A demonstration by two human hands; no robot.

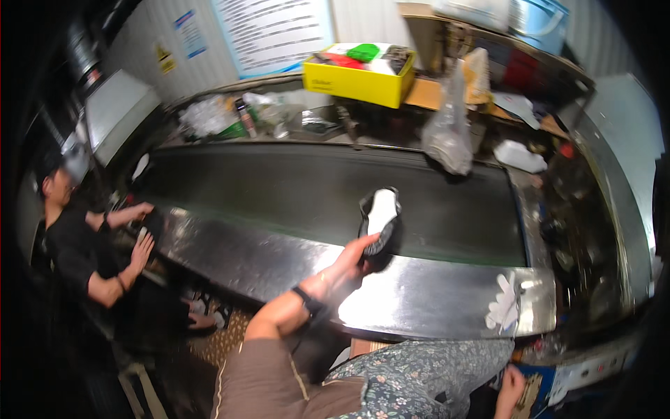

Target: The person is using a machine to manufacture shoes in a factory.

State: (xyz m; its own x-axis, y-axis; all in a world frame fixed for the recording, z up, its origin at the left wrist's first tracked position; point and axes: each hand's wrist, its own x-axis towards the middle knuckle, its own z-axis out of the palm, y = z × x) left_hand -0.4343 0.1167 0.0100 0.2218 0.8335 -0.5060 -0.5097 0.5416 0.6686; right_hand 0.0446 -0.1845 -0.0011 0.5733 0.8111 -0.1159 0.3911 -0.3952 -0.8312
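Note:
My left hand (356, 260) is closed on the near end of a black shoe upper (384, 213). Its pale, sole-shaped underside faces up, and it is held over the near side of a dark conveyor belt (293, 188). Low at the right, my right hand (513, 385) hangs beside my apron (426, 370), its fingers loosely bent and nothing visible in them. Nearest to it on the metal ledge (265, 258) lies a white glove (504, 304).
A co-worker (77, 237) sits at the left, hands around a dark piece. A pale shoe-shaped item (141, 166) lies at the belt's far left end. Behind the belt are a yellow box (356, 84), a hanging plastic bag (450, 133) and a white bottle (520, 156).

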